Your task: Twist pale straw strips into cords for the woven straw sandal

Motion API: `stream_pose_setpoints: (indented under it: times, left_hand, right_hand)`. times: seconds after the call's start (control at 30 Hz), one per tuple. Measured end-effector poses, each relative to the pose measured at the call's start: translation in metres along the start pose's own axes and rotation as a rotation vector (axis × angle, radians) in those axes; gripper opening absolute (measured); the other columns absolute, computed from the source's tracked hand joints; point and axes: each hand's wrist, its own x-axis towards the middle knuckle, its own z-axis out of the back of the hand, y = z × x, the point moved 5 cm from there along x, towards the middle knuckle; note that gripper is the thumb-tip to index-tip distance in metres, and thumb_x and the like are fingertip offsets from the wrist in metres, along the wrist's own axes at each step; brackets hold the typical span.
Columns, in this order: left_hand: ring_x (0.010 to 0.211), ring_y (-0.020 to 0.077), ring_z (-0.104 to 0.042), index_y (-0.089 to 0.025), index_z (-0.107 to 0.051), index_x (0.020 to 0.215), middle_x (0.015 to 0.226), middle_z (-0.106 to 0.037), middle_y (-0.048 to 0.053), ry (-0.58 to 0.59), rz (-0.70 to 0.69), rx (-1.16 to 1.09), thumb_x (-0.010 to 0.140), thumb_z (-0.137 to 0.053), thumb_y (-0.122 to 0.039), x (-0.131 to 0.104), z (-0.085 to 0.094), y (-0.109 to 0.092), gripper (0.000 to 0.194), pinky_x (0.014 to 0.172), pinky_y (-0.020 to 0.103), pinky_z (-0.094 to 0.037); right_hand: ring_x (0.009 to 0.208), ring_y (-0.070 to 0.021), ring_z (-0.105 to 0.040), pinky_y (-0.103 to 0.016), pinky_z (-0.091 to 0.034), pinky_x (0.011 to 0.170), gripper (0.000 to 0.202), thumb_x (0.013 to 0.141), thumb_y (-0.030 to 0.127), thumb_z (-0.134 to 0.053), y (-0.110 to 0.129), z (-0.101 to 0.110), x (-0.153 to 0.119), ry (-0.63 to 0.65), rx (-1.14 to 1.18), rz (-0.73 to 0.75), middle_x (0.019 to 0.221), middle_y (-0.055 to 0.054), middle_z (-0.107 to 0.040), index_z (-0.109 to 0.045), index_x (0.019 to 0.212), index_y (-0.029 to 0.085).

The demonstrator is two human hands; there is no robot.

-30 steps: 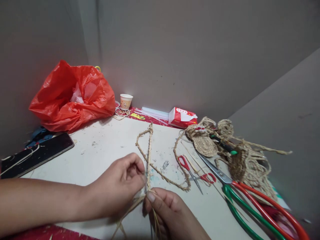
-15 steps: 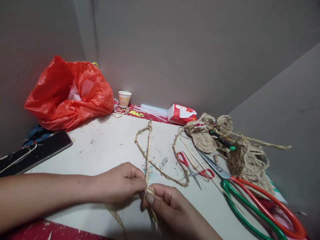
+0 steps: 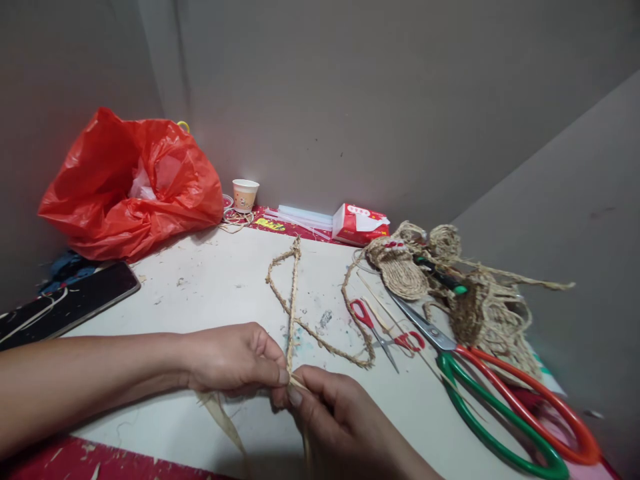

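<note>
A thin braided straw cord (image 3: 294,293) runs from a knotted tip at mid-table down to my hands, then loops off to the right across the white board. My left hand (image 3: 245,357) pinches the cord's lower end between thumb and fingers. Right beside it, my right hand (image 3: 325,403) is closed on the pale loose strands at the same end, thumb uppermost. Some strands hang below the right hand, blurred. A flat strip of dry fibre (image 3: 223,420) trails beneath my left wrist.
Large shears (image 3: 445,343) with red and green handles lie at right, beside small red scissors (image 3: 373,320) and coiled braided pieces (image 3: 405,273). Behind are a tissue pack (image 3: 357,225), a paper cup (image 3: 245,195) and a red plastic bag (image 3: 135,193). A phone (image 3: 100,297) lies left.
Both hands stay at the cord's lower end; the left thumb now presses down nearer the right fingertips. The whole view has shifted slightly.
</note>
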Motion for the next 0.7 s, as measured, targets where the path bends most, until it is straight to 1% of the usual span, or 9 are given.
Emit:
stream_pose_setpoints:
  times: [0.07, 0.13, 0.23, 0.3, 0.37, 0.43, 0.57, 0.63, 0.7]
  left_hand:
    - [0.036, 0.0038, -0.022, -0.013, -0.059, 0.062, 0.044, -0.041, -0.006, -0.044, -0.041, 0.065, 0.079, -0.053, -0.026, 0.0, 0.001, -0.002, 0.022, 0.036, 0.022, -0.012]
    - [0.038, 0.0033, -0.024, -0.012, -0.059, 0.062, 0.048, -0.046, -0.005, -0.065, -0.067, 0.131, 0.079, -0.052, -0.025, -0.001, 0.001, -0.003, 0.022, 0.038, 0.02, -0.014]
    - [0.039, 0.0042, -0.024, -0.013, -0.058, 0.065, 0.047, -0.043, -0.006, -0.088, -0.068, 0.195, 0.079, -0.05, -0.025, -0.002, 0.0, -0.001, 0.02, 0.038, 0.02, -0.015]
    - [0.038, 0.0044, -0.023, -0.014, -0.055, 0.064, 0.045, -0.039, -0.008, -0.102, -0.062, 0.182, 0.079, -0.049, -0.026, -0.004, -0.002, 0.0, 0.02, 0.038, 0.02, -0.015]
    - [0.039, 0.0042, -0.023, -0.015, -0.051, 0.061, 0.046, -0.037, -0.008, -0.118, -0.062, 0.128, 0.079, -0.05, -0.028, -0.005, -0.005, 0.001, 0.022, 0.038, 0.02, -0.016]
    - [0.04, 0.004, -0.025, -0.015, -0.048, 0.059, 0.047, -0.041, -0.007, -0.131, -0.075, 0.053, 0.079, -0.051, -0.03, -0.006, -0.008, 0.002, 0.026, 0.039, 0.02, -0.017]
    - [0.043, 0.0041, -0.033, -0.013, -0.053, 0.059, 0.052, -0.05, -0.004, -0.163, -0.1, -0.101, 0.077, -0.056, -0.032, -0.002, -0.012, 0.01, 0.026, 0.043, 0.019, -0.022]
    - [0.048, 0.0057, -0.042, -0.012, -0.056, 0.061, 0.057, -0.056, -0.001, -0.148, -0.131, -0.199, 0.077, -0.057, -0.031, 0.0, -0.015, 0.014, 0.025, 0.048, 0.019, -0.03]
    - [0.057, 0.0099, -0.053, -0.011, -0.058, 0.064, 0.066, -0.063, 0.004, -0.126, -0.171, -0.293, 0.077, -0.057, -0.032, 0.001, -0.02, 0.016, 0.025, 0.057, 0.022, -0.037]
  right_hand:
    - [0.062, -0.013, -0.049, -0.022, -0.035, 0.057, 0.031, 0.089, 0.036, -0.042, 0.001, 0.004, -0.001, -0.008, -0.087, 0.01, 0.066, -0.001, -0.057, -0.062, 0.075, 0.017]
    - [0.06, -0.013, -0.049, -0.022, -0.034, 0.054, 0.032, 0.089, 0.038, -0.042, 0.004, 0.01, -0.002, -0.017, -0.182, 0.003, 0.062, 0.0, -0.055, -0.057, 0.069, 0.017]
    - [0.055, -0.0114, -0.044, -0.021, -0.031, 0.05, 0.036, 0.089, 0.04, -0.039, 0.009, 0.016, -0.006, -0.057, -0.254, -0.018, 0.056, 0.001, -0.048, -0.048, 0.062, 0.018]
    - [0.053, -0.0104, -0.042, -0.02, -0.03, 0.048, 0.034, 0.089, 0.037, -0.038, 0.011, 0.013, -0.009, -0.06, -0.263, -0.025, 0.055, 0.002, -0.047, -0.043, 0.061, 0.019]
    - [0.051, -0.0098, -0.042, -0.02, -0.029, 0.046, 0.032, 0.088, 0.034, -0.037, 0.012, 0.004, -0.013, -0.037, -0.3, 0.019, 0.053, 0.002, -0.048, -0.042, 0.061, 0.019]
    - [0.049, -0.0101, -0.045, -0.019, -0.03, 0.045, 0.03, 0.089, 0.032, -0.035, 0.012, -0.005, -0.016, -0.045, -0.37, 0.1, 0.053, 0.002, -0.052, -0.045, 0.064, 0.019]
    - [0.049, -0.0125, -0.057, -0.021, -0.037, 0.048, 0.021, 0.09, 0.025, -0.038, 0.009, -0.015, -0.021, -0.12, -0.59, 0.237, 0.063, -0.002, -0.066, -0.054, 0.078, 0.019]
    - [0.047, -0.0132, -0.059, -0.021, -0.037, 0.045, 0.014, 0.088, 0.019, -0.042, 0.009, -0.016, -0.022, -0.15, -0.737, 0.285, 0.065, -0.003, -0.068, -0.055, 0.086, 0.018]
    - [0.044, -0.0134, -0.058, -0.021, -0.034, 0.041, 0.013, 0.086, 0.016, -0.045, 0.008, -0.018, -0.021, -0.165, -0.868, 0.317, 0.063, -0.004, -0.067, -0.056, 0.09, 0.016]
